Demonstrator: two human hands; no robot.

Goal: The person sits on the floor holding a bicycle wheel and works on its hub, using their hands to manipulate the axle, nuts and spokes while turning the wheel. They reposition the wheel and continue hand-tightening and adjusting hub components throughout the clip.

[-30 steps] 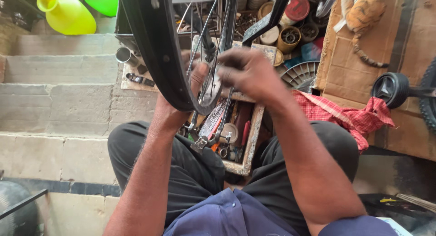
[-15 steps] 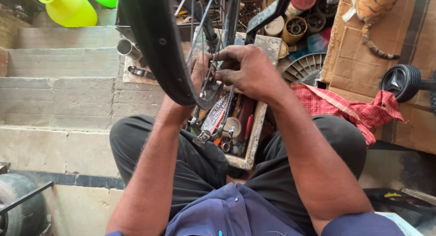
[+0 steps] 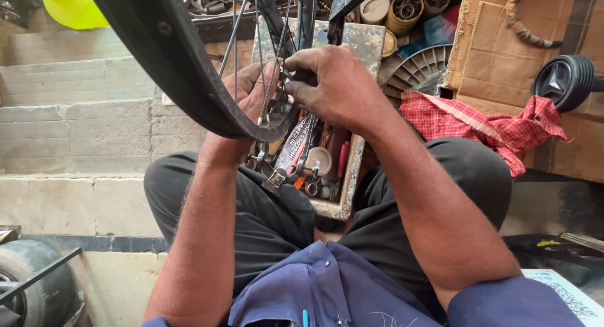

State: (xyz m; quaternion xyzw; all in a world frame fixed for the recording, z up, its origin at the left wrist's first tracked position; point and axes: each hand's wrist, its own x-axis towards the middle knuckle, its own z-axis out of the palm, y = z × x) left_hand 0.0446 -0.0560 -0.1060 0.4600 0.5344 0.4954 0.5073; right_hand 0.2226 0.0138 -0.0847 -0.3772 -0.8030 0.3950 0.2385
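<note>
A bicycle wheel with a black tyre [image 3: 182, 75] and thin metal spokes [image 3: 236, 44] hangs over my lap. My left hand [image 3: 248, 91] reaches up behind the rim, its fingers curled around the spokes by the wheel hub [image 3: 284, 81]. From the right, my right hand [image 3: 336, 84] closes its fingers on the same hub, touching the left hand. What sits between the fingertips is hidden. Below the hands, a worn wooden tool tray [image 3: 349, 182] lies between my knees, with pliers, a red-handled tool and small metal parts in it.
A red checked cloth [image 3: 484, 122] lies on cardboard [image 3: 497, 50] at the right, near a small black wheel [image 3: 563, 81]. Tins of parts [image 3: 406, 9] stand beyond the tray. Concrete steps [image 3: 75, 125] are at the left, a yellow container [image 3: 69, 6] above them, an old tyre [image 3: 19, 276] at bottom left.
Both hands stay on the hub; the right hand's fingers have shifted a little on it. The view has tipped downward, so the yellow container and tins sit higher in frame.
</note>
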